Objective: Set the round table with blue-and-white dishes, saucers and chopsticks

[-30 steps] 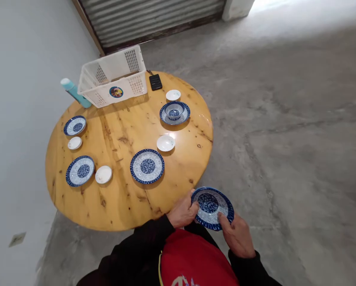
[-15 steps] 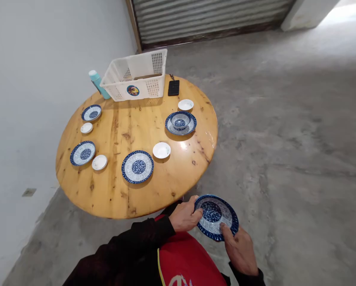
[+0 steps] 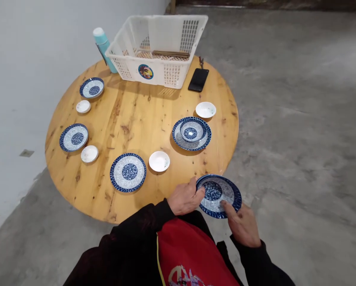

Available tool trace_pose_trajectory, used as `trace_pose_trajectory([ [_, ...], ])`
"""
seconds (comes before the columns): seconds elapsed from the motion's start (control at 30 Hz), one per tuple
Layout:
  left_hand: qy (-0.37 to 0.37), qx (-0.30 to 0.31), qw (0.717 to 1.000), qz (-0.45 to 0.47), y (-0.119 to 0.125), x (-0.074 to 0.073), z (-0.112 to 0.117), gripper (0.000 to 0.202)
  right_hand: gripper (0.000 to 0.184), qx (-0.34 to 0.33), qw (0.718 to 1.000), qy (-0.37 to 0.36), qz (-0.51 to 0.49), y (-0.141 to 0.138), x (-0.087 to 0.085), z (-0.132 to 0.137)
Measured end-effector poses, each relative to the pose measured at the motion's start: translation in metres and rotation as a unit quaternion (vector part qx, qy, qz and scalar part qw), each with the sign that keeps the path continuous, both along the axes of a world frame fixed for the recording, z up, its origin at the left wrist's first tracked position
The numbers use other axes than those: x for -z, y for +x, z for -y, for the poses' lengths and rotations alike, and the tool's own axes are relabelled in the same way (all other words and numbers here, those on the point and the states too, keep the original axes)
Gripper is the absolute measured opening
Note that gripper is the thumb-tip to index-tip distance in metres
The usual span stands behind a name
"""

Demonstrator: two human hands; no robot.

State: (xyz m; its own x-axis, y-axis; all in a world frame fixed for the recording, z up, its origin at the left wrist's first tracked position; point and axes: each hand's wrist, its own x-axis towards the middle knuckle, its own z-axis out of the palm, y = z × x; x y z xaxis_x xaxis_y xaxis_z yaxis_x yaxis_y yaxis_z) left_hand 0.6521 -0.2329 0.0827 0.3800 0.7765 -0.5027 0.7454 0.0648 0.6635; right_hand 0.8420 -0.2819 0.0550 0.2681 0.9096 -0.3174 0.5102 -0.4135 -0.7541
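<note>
Your left hand point(image 3: 186, 197) and right hand point(image 3: 244, 225) share a grasp on one blue-and-white plate point(image 3: 218, 194), which you hold tilted in front of you at the near right edge of the table point(image 3: 145, 119); whether it touches that edge you cannot tell from this view. Your left grip is closed on the plate's left rim, while your right grip pinches the lower right side, thumb on the patterned face and the other fingers mostly hidden underneath. Just beyond it on the table, a patterned bowl point(image 3: 192, 132) sits in a wider plate point(image 3: 184, 143), with a white bowl point(image 3: 206, 109) just behind and a black phone point(image 3: 198, 80) farther back. To your left lie a flat round plate point(image 3: 128, 172) and, close to its right, a small white bowl point(image 3: 159, 161). Along the left side you have a left plate point(image 3: 74, 137) with a white dish point(image 3: 89, 154) near it, then a far plate point(image 3: 91, 87) with a second dish point(image 3: 83, 106) just in front. At the back stands a white plastic basket point(image 3: 172, 75) holding thin brown sticks point(image 3: 170, 53), and a light-blue bottle point(image 3: 103, 43) stands beside it.
</note>
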Motion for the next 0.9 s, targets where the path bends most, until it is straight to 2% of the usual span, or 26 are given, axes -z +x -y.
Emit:
trace_pose_trajectory([
  [0.17,0.074,-0.02,0.995,-0.064,0.006,-0.019,-0.05,0.036,0.035,-0.082,0.996,0.026,0.019,0.008,-0.016,-0.077],
  [0.27,0.094,-0.066,0.987,-0.111,0.01,-0.025,-0.079,0.033,0.029,-0.146,0.988,0.05,0.027,0.011,-0.022,-0.126],
  [0.4,0.106,-0.151,0.969,-0.166,0.018,-0.024,-0.115,0.034,0.024,-0.22,0.972,0.075,0.019,0.013,-0.02,-0.188],
  [0.53,0.087,-0.226,0.951,-0.194,0.025,-0.017,-0.142,0.034,0.019,-0.293,0.955,0.041,0.009,0.013,-0.011,-0.24],
  [0.7,0.068,-0.292,0.933,-0.201,0.027,-0.008,-0.166,0.033,0.021,-0.349,0.937,0.0,0.008,0.005,-0.005,-0.287],
  [0.83,0.046,-0.328,0.923,-0.194,0.027,0.0,-0.177,0.032,0.027,-0.41,0.91,-0.032,0.053,0.001,-0.003,-0.308],
  [0.9,0.032,-0.34,0.92,-0.194,0.028,0.004,-0.179,0.032,0.03,-0.443,0.892,-0.026,0.092,0.0,0.0,-0.314],
])
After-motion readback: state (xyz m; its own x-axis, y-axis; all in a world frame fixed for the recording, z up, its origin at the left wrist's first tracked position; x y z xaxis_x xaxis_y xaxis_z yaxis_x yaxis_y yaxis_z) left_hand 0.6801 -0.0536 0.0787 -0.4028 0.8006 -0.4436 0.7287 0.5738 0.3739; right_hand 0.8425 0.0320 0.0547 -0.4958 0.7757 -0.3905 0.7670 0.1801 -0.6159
